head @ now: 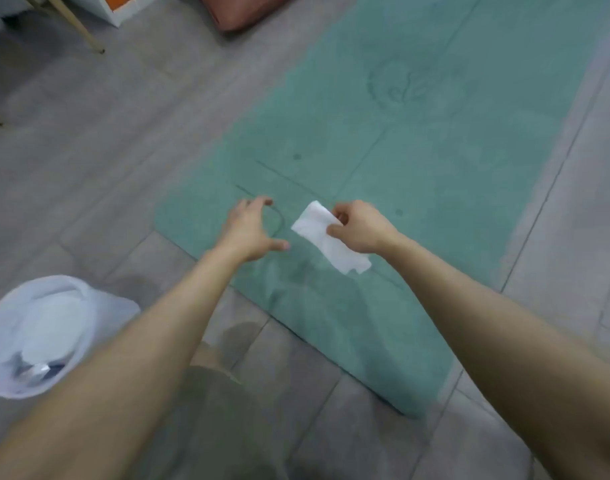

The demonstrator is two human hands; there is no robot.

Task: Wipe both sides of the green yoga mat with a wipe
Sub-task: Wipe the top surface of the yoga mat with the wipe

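Green yoga mat (418,161) unrolled flat on grey floor tiles (89,150), near end toward person. Right hand (357,228) pinches folded white wipe (326,237) between thumb and curled fingers, wipe hanging just above mat, free for spreading. Left hand (251,230) empty, fingers spread and loosely bent, near wipe, likely reaching to unfold it. White lined bin (37,334) beside left arm, within reach for used wipes.

Dim, even light is casting only faint shadows on the grey floor (89,150), while blur is softening the green yoga mat (435,168) and wide-angle distortion is stretching the forearms (123,358).
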